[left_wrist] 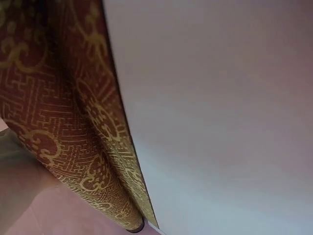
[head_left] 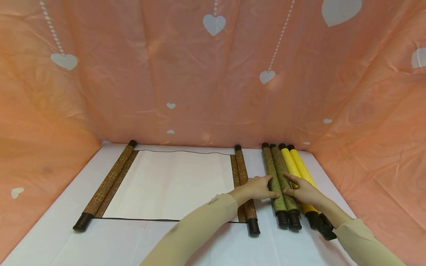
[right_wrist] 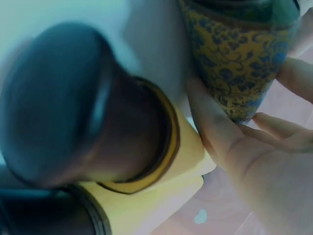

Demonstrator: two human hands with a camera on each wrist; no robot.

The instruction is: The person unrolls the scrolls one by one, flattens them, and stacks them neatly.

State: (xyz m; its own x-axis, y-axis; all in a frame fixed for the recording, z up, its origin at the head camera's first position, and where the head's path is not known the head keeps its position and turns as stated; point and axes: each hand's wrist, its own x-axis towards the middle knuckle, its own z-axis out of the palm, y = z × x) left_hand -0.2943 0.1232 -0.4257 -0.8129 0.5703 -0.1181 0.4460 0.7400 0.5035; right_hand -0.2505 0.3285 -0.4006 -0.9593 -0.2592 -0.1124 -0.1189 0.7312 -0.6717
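Two green patterned scroll rollers [head_left: 279, 173] with black end knobs lie side by side on the right of the table. My left hand [head_left: 257, 187] holds the left one, thumb and fingers spread along it. On the other side, my right hand [head_left: 304, 190] grips the right roller. In the right wrist view the green scroll [right_wrist: 239, 63] shows a floral pattern between the fingers. Left of my hands lies an opened scroll with brown brocade rollers [head_left: 111, 177] and a blank white sheet [head_left: 173, 181]. The left wrist view shows mostly its brown roller [left_wrist: 54, 112]; part of my left hand [left_wrist: 19, 181] appears behind it.
A yellow scroll [head_left: 303, 166] with black knobs lies right beside the green one, under my right wrist. White cloth [head_left: 133, 242] covers the table. Orange-pink curtains [head_left: 186, 74] with white hearts stand at the back and both sides.
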